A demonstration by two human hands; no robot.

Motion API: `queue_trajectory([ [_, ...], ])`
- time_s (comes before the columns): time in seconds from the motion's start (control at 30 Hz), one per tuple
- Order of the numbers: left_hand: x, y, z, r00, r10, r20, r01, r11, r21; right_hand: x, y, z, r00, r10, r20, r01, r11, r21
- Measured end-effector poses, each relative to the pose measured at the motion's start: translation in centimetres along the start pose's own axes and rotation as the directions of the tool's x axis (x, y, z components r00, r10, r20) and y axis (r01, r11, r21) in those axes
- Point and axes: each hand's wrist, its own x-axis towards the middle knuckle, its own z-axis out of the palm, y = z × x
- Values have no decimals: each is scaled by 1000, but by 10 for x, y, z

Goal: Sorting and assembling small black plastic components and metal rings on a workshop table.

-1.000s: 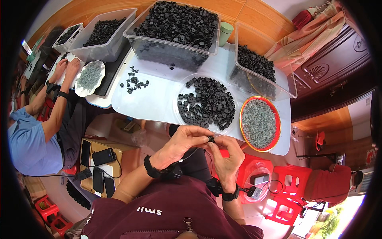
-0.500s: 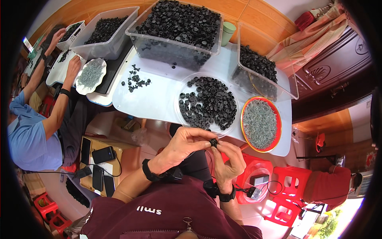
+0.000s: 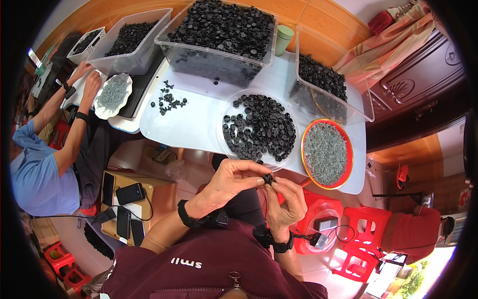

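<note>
Just off the table's near edge, a small round black plastic part is pinched between my two hands. My left hand grips it from the left with thumb and fingertips. From the right, my right hand closes thumb and fingers on the same part. Beyond them, a clear round tray holds many black caps. To its right stands a red bowl full of thin grey screws or nails. Loose small black pieces lie on the white table, left of the tray.
Large clear bins of black parts line the back, with another bin at right. A green cup stands between them. A co-worker in a blue shirt works at left beside a white dish of screws. Red stools stand at lower right.
My hands hold nearly the same place and grip on the black part. The co-worker's raised hand has come down beside the other one.
</note>
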Motion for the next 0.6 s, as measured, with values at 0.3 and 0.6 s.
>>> queue_trajectory([
  [0.3, 0, -1, -2, 997, 69, 19, -70, 995, 70, 4, -4, -1, 998, -68, 8, 68, 998, -15],
  [0.6, 1, 1, -4, 998, 60, 37, -64, 992, 112, 7, -5, -1, 996, -80, 35, 79, 997, 6],
])
